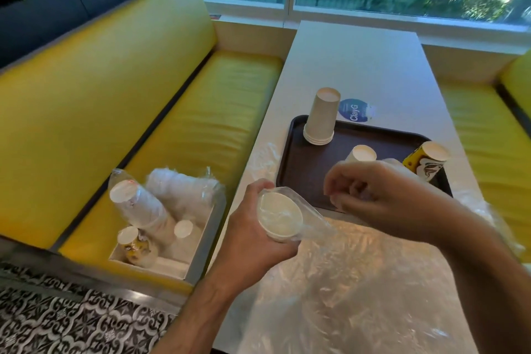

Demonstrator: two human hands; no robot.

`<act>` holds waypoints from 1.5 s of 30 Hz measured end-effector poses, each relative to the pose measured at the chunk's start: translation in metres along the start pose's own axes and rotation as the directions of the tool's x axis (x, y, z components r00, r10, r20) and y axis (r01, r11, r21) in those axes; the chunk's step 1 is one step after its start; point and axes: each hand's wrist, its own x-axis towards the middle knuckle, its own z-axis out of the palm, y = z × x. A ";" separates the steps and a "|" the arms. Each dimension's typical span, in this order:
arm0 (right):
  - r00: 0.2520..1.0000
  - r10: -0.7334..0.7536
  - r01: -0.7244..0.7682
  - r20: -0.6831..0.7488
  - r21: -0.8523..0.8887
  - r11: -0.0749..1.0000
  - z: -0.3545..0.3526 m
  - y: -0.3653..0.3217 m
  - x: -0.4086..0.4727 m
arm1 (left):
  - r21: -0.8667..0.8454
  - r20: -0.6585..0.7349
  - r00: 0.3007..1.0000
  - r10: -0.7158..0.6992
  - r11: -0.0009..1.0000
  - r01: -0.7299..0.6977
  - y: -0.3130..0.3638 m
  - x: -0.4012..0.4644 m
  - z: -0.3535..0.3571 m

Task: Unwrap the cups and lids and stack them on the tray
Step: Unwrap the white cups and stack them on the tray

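My left hand [255, 227] grips a stack of white paper cups [280, 217] still inside clear plastic wrap, held over the table's near left edge. My right hand [382, 195] hovers just to its right with fingers curled; the frame is blurred, so whether it pinches the wrap is unclear. A dark brown tray [304, 169] lies beyond the hands. On it stand an upside-down stack of white cups [320, 116], a smaller white cup stack [360, 154] and a yellow patterned cup stack [425, 162] at its right edge.
A box [198, 241] on the yellow bench seat [186, 129] at the left holds several wrapped cup and lid sleeves. Loose clear plastic [350, 282] covers the near table. A blue round sticker [355, 110] lies behind the tray. A window is at the far end.
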 end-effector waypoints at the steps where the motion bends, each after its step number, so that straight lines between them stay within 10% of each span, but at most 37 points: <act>1: 1.000 -0.007 0.007 -0.017 -0.002 1.000 0.001 -0.002 0.004 | 0.007 0.009 1.000 0.011 1.000 -0.011 0.002 0.000 0.001; 9: 0.995 0.001 0.019 0.105 -0.188 0.982 0.018 -0.013 0.026 | 0.037 0.139 0.989 0.050 0.998 -0.056 0.020 -0.002 0.002; 22: 0.974 -0.049 0.052 -0.222 0.010 0.999 -0.004 -0.010 0.016 | 0.071 0.096 0.994 0.053 0.996 -0.060 0.008 -0.004 0.002; 29: 0.988 -0.128 0.144 0.085 -0.235 0.961 0.005 -0.025 0.020 | 0.059 0.105 0.990 0.091 0.993 -0.098 0.017 -0.008 -0.001; 42: 0.918 -0.144 0.130 -0.369 -0.063 0.990 0.011 -0.020 0.019 | 0.006 0.119 0.993 0.021 1.000 -0.022 0.013 -0.006 0.009; 45: 0.957 -0.127 0.105 -0.259 -0.095 0.990 0.001 -0.019 0.009 | 0.022 0.125 0.992 0.012 1.000 -0.015 0.010 -0.006 0.009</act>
